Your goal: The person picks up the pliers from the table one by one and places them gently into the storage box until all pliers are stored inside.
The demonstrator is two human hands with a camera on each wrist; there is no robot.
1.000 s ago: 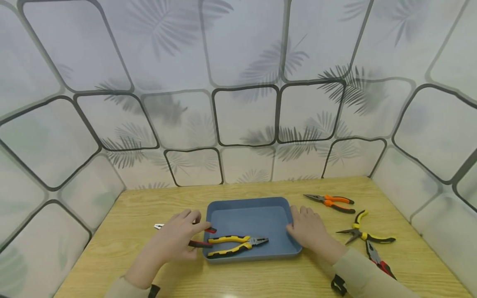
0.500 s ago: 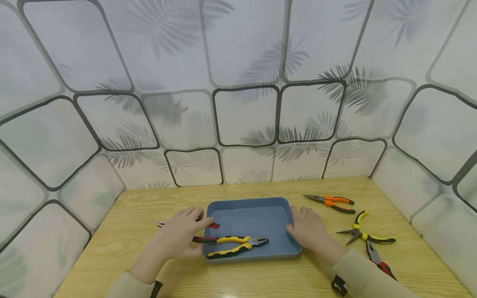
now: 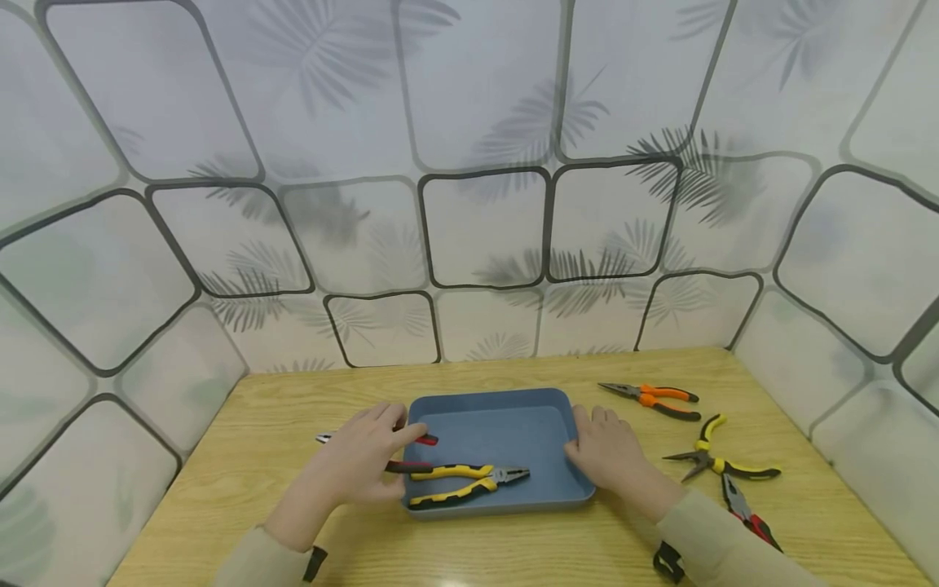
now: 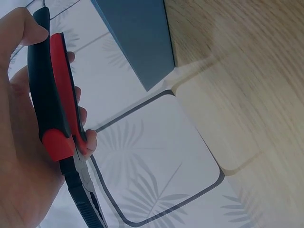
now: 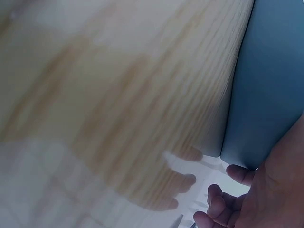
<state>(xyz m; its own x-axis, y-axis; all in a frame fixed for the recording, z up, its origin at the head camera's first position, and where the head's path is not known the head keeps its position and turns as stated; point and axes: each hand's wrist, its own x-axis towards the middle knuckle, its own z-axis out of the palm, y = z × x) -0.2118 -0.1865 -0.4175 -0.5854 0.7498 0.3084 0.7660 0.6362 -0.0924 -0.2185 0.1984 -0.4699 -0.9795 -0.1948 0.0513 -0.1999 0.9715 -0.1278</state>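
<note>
A pair of red-and-black pliers (image 4: 57, 95) is gripped in my left hand (image 3: 359, 456), its jaws pointing left and its handles reaching over the left rim of a blue tray (image 3: 484, 399). Inside the tray lies a pair of yellow-and-black pliers (image 3: 469, 481), jaws to the right; one held handle overlaps its upper handle in the head view. My right hand (image 3: 605, 448) holds the tray's right rim, thumb over the edge. In the right wrist view its fingers (image 5: 218, 204) are curled beside the tray wall (image 5: 266, 85).
On the wooden table (image 3: 513, 554), right of the tray, lie orange-and-black long-nose pliers (image 3: 653, 399), yellow-and-black pliers (image 3: 704, 461) with spread handles, and red-and-black pliers (image 3: 744, 509) at the front. A patterned wall covering (image 3: 484, 236) rises behind and at both sides.
My left hand has moved a little to the right and away from me, bringing the held pliers' handles farther over the tray. The right hand and tray look still.
</note>
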